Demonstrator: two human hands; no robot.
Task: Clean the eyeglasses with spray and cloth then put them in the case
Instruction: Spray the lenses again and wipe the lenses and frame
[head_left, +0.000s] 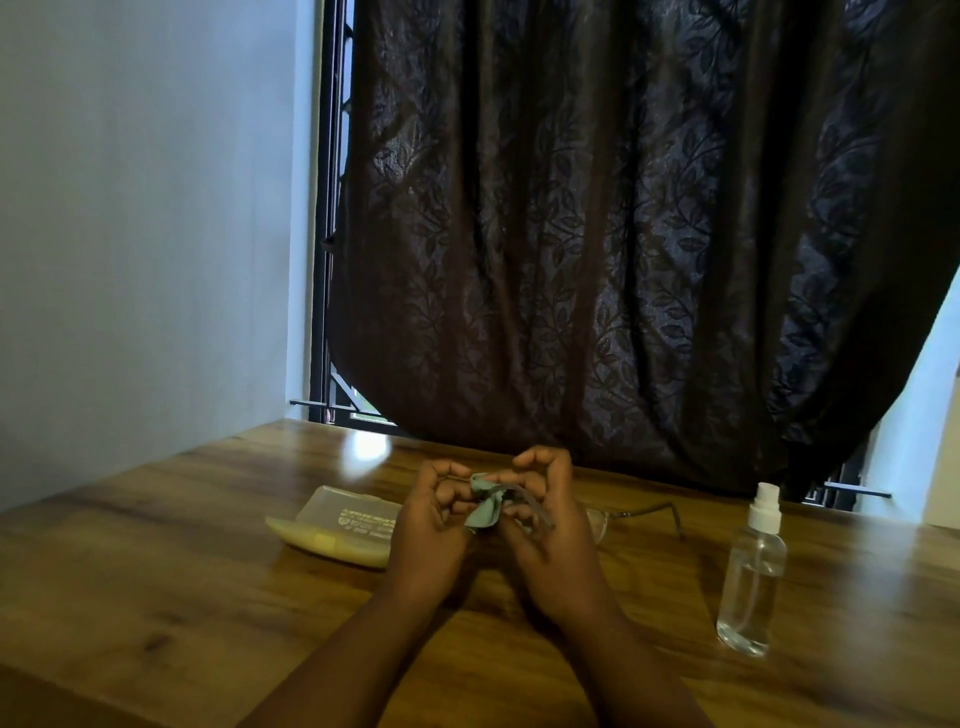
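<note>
A: Hands meet over mid-desk. Left hand (431, 512) pinches the green cloth (484, 506), fingers curled tight round its bunched folds. State of the other grip?

B: Right hand (545, 512) closed too, fingers wrapped round the near part of the eyeglasses (631, 517). One dark temple arm crosses its fingers; a lens edge and the far temple stick out to the right, low over the desk (156, 597). Which lens the cloth is on, can't tell, the fingers hide it.

A: Axis of the frame?

B: Roughly left to right, running away from the right hand toward the spray bottle (752, 569), which stands upright, well apart on that side.

A: And the case (337, 527)?

B: Clear lid, yellow base, lying just left of the left hand, long axis also left to right, near parallel with the frame. Open or shut, unclear.

A: So for stowing?

B: Judgement only: wiping looks unfinished. Left hand is nearer the case; the glasses would travel leftward across the body, temples folded first
</note>
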